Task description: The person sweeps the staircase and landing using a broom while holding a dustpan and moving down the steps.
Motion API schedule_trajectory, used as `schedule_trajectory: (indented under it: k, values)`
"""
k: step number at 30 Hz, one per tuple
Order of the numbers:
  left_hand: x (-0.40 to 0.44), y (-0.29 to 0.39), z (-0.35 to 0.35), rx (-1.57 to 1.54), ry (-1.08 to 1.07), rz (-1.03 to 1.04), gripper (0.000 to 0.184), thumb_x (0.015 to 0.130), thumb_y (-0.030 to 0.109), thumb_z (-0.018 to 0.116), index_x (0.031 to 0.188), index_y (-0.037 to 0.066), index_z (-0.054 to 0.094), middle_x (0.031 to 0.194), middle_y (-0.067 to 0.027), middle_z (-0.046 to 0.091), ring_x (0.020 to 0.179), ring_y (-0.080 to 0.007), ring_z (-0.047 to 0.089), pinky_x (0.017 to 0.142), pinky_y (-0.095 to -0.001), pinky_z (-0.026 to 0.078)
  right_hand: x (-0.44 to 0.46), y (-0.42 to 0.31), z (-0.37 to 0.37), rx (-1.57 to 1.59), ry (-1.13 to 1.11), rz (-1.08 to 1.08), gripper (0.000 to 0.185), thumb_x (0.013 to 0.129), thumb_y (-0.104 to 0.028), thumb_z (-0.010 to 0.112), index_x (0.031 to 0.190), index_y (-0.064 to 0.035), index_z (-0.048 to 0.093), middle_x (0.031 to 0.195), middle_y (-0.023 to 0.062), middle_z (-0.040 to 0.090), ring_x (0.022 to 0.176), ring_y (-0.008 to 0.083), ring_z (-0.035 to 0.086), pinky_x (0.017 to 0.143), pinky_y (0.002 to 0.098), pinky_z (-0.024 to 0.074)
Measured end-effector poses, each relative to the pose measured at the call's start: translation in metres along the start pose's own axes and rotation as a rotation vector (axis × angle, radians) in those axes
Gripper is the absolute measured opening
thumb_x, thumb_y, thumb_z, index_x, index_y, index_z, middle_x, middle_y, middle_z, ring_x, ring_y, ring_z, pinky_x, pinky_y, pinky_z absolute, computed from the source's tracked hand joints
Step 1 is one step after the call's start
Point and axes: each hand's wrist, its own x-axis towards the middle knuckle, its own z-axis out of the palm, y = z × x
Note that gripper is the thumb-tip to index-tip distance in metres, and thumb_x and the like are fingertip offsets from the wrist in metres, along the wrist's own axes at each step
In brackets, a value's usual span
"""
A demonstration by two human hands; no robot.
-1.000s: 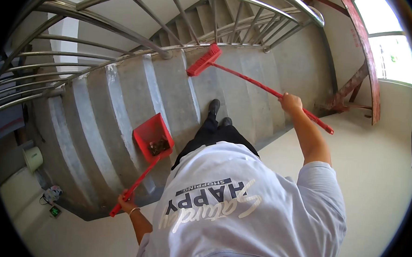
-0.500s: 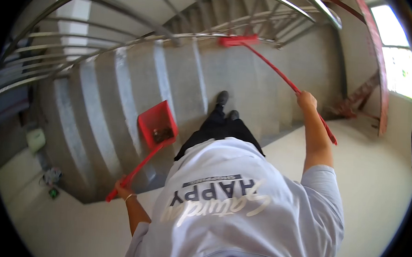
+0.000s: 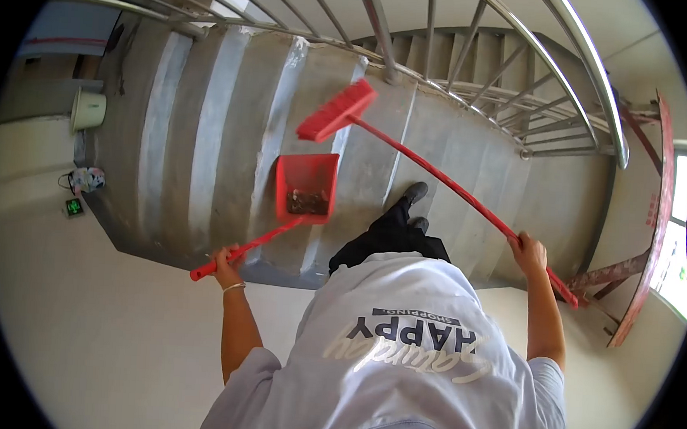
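Observation:
My left hand [image 3: 227, 264] is closed around the handle of a red long-handled dustpan [image 3: 307, 170]. Brown debris [image 3: 308, 203] lies in the part of the pan nearest the handle. My right hand [image 3: 529, 254] grips the red stick of a broom [image 3: 337, 113], with the stick's end showing past my wrist. The broom head is above the steps, just beyond the dustpan's far edge and apart from it. Whether the bristles touch a step, I cannot tell.
Concrete stairs [image 3: 181, 128] with pale edges run across the view. A metal railing [image 3: 384, 30] borders them on the far side. My shoes [image 3: 414, 193] are on the steps. A pale bucket [image 3: 89, 110] is at left, and a red frame [image 3: 644, 230] stands by the window at right.
The broom head has come away from the railing, leftward toward the dustpan. My view has turned, so the stairs and railing appear shifted. Both hands keep their holds.

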Motion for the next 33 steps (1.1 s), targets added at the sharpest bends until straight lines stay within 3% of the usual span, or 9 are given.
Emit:
schedule_trajectory:
  k: [5,10,14,17,21,25,28,29,33]
  values:
    - [0.002,-0.002,0.001,-0.027,-0.02,0.02,0.019,0.078,0.018,0.053,0.068,0.007,0.041,0.078,-0.0127,0.059,0.08,-0.0246,0.059,0.06,-0.0391,0.055,0.06,-0.08,-0.057,-0.097,0.135,-0.242,0.037,0.081,-0.043,0.056,0.079,-0.0064,0.054,0.068,0.0148,0.06,0.066,0.037,0.057,0.061,0.046,0.0442]
    - [-0.003,0.011,0.013,-0.039,0.093,0.033,0.019,0.079,0.016,0.053,0.067,0.006,0.044,0.072,-0.0107,0.059,0.069,-0.0196,0.059,0.055,-0.0315,0.054,0.084,-0.125,-0.089,-0.157,0.153,-0.303,0.036,0.08,-0.043,0.057,0.079,-0.007,0.055,0.068,0.0146,0.06,0.068,0.0364,0.057,0.062,0.0457,0.0441]
    - [-0.008,0.012,0.019,-0.098,0.166,0.033,0.019,0.079,0.017,0.055,0.067,0.005,0.046,0.072,-0.0102,0.059,0.069,-0.0183,0.059,0.055,-0.0298,0.054,0.096,-0.161,-0.095,-0.14,0.109,-0.295,0.033,0.08,-0.041,0.058,0.08,-0.008,0.057,0.067,0.0136,0.06,0.067,0.0358,0.057,0.061,0.0439,0.0432]
    - [-0.019,0.031,0.044,-0.133,0.177,0.009,0.022,0.08,0.019,0.057,0.067,0.004,0.047,0.072,-0.0092,0.058,0.068,-0.0168,0.058,0.053,-0.0284,0.054,0.1,-0.217,-0.104,0.002,0.102,-0.348,0.032,0.082,-0.044,0.053,0.091,-0.0142,0.059,0.076,0.0139,0.062,0.077,0.0357,0.059,0.068,0.0446,0.0445]
    - [-0.009,0.046,0.073,-0.192,0.238,-0.044,0.024,0.081,0.023,0.059,0.07,0.004,0.048,0.075,-0.0085,0.056,0.067,-0.0157,0.057,0.052,-0.0285,0.054,0.128,-0.316,-0.109,-0.151,0.189,-0.59,0.027,0.088,-0.037,0.045,0.102,-0.0156,0.054,0.081,0.0153,0.063,0.08,0.0347,0.06,0.07,0.046,0.0454]
    - [0.005,0.045,0.099,-0.208,0.217,-0.043,0.025,0.084,0.026,0.059,0.076,0.003,0.051,0.079,-0.0085,0.056,0.068,-0.0138,0.057,0.053,-0.0264,0.054,0.133,-0.41,-0.108,-0.316,0.141,-0.657,0.036,0.089,-0.027,0.043,0.125,-0.0264,0.043,0.086,0.0142,0.063,0.077,0.0327,0.062,0.067,0.0439,0.0484]
    - [0.01,0.032,0.115,-0.191,0.162,-0.023,0.024,0.084,0.026,0.058,0.081,0.003,0.053,0.079,-0.0082,0.057,0.067,-0.0133,0.057,0.052,-0.0257,0.055,0.145,-0.42,-0.086,-0.385,0.044,-0.78,0.047,0.088,-0.022,0.044,0.133,-0.032,0.035,0.085,0.0133,0.064,0.075,0.0299,0.063,0.064,0.0415,0.0497]
    - [0.011,0.029,0.12,-0.161,0.126,-0.009,0.023,0.085,0.026,0.058,0.084,0.003,0.053,0.079,-0.0081,0.058,0.066,-0.0135,0.058,0.051,-0.0255,0.055,0.128,-0.424,-0.095,-0.448,-0.004,-0.74,0.051,0.087,-0.015,0.045,0.133,-0.0331,0.035,0.082,0.0151,0.063,0.076,0.0313,0.062,0.065,0.0425,0.0483]
    - [0.008,0.032,0.138,-0.1,0.028,-0.019,0.022,0.085,0.025,0.057,0.084,0.003,0.054,0.078,-0.0068,0.058,0.066,-0.012,0.058,0.053,-0.0244,0.054,0.1,-0.372,-0.133,-0.481,-0.044,-0.697,0.058,0.086,-0.013,0.047,0.135,-0.0374,0.028,0.078,0.0167,0.061,0.073,0.0339,0.061,0.064,0.0446,0.0477]
